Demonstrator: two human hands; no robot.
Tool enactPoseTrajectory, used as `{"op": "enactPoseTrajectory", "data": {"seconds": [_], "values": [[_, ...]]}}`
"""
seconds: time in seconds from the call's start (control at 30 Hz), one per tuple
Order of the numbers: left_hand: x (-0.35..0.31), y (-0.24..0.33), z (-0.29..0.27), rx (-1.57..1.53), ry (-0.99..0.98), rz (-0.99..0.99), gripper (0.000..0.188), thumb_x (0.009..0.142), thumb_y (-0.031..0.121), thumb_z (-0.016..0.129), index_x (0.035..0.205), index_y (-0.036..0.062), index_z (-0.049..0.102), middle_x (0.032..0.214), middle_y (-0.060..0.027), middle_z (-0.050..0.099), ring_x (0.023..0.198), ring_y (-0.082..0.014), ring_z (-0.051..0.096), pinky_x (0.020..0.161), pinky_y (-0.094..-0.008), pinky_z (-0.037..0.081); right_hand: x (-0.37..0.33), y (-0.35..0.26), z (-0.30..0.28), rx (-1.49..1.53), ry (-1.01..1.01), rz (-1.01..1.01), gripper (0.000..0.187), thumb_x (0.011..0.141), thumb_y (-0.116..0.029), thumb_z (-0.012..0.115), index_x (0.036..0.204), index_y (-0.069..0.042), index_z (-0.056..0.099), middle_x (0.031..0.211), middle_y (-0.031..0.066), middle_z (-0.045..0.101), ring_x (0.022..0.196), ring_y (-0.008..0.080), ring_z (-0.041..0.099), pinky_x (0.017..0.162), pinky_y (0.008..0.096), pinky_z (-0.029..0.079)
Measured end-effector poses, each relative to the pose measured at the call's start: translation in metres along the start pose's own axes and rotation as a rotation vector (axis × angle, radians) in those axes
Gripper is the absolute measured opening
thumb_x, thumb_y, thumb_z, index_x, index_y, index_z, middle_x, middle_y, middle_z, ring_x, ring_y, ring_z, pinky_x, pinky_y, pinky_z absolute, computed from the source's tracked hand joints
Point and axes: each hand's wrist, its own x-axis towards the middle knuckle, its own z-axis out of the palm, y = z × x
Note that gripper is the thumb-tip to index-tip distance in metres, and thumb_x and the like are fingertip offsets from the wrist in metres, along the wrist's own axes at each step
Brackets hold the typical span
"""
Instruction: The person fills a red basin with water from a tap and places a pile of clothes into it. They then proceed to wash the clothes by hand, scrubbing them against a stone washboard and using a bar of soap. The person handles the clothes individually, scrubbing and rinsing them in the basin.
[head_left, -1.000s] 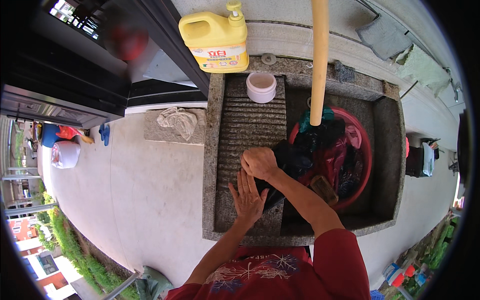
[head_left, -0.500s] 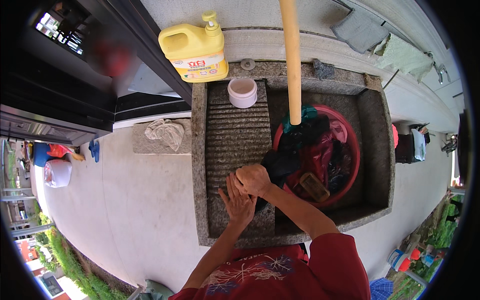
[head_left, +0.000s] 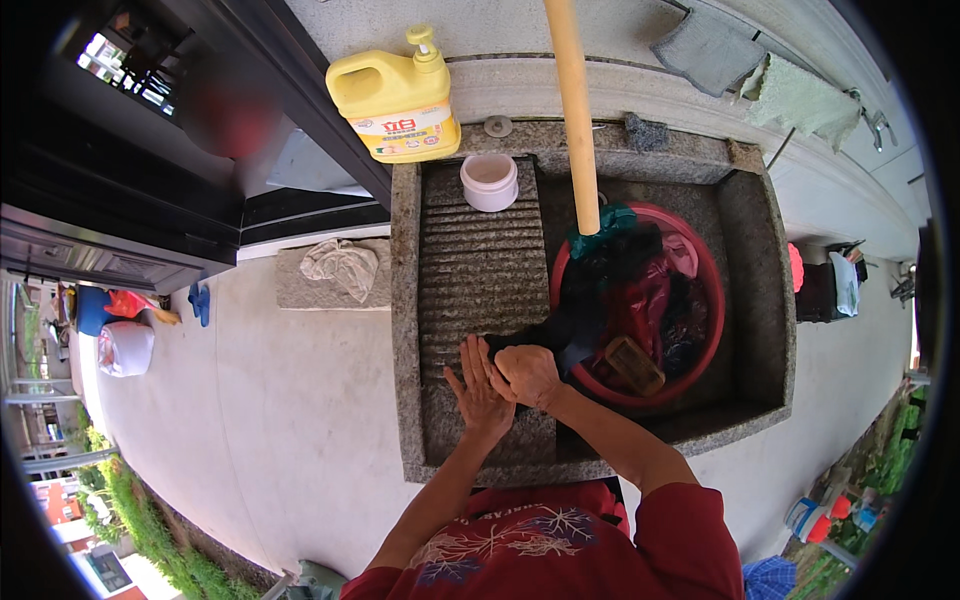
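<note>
A dark, wet garment trails out of the red basin onto the ridged stone washboard. My right hand is closed in a fist round part of it, at the washboard's right side. Beside it, and touching it, my left hand presses down with fingers stretched out flat. Both palms hide the cloth underneath. Other wet clothes, dark red, pink and teal, fill the basin, and a wooden scrubbing brush lies on them at the near side.
A wooden pole slants down over the stone sink to the basin's far edge. At the washboard's far end stands a white tub. A yellow pump jug is behind it. Left of the sink, a pale rag lies on a slab.
Both hands have slid toward me along the washboard, baring more of the dark garment beyond my fingers. The whole view has shifted slightly.
</note>
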Motion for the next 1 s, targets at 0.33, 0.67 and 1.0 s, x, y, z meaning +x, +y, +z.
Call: {"op": "enactPoseTrajectory", "data": {"seconds": [0.33,0.67,1.0], "values": [[0.008,0.001,0.001,-0.490,0.164,-0.055,0.075,0.092,0.057,0.043,0.141,0.0029,0.027,0.143,-0.0197,0.028,0.135,-0.0341,0.023,0.108,-0.0567,0.019,0.043,0.048,-0.038,0.597,0.092,0.818,0.039,0.089,-0.037,0.060,0.065,-0.007,0.051,0.055,-0.0013,0.042,0.049,0.0101,0.040,0.047,0.0297,0.032],[0.037,0.143,-0.125,-1.425,0.155,0.288,0.040,0.081,0.024,0.076,0.105,-0.0013,0.056,0.088,-0.0032,0.061,0.082,-0.0098,0.059,0.068,-0.0263,0.051,-0.010,0.042,-0.336,1.252,0.379,0.809,0.031,0.077,-0.009,0.069,0.104,-0.007,0.055,0.089,0.0013,0.060,0.085,0.0102,0.056,0.076,0.0248,0.045],[0.122,0.210,-0.086,-0.711,0.309,0.090,0.033,0.084,0.035,0.067,0.094,0.0055,0.056,0.098,-0.0111,0.064,0.094,-0.0324,0.059,0.076,-0.0394,0.046,-0.069,0.203,-0.263,0.240,0.547,0.736,0.026,0.082,-0.004,0.062,0.108,-0.008,0.055,0.103,0.0125,0.055,0.094,0.0267,0.054,0.082,0.0331,0.044]]}}
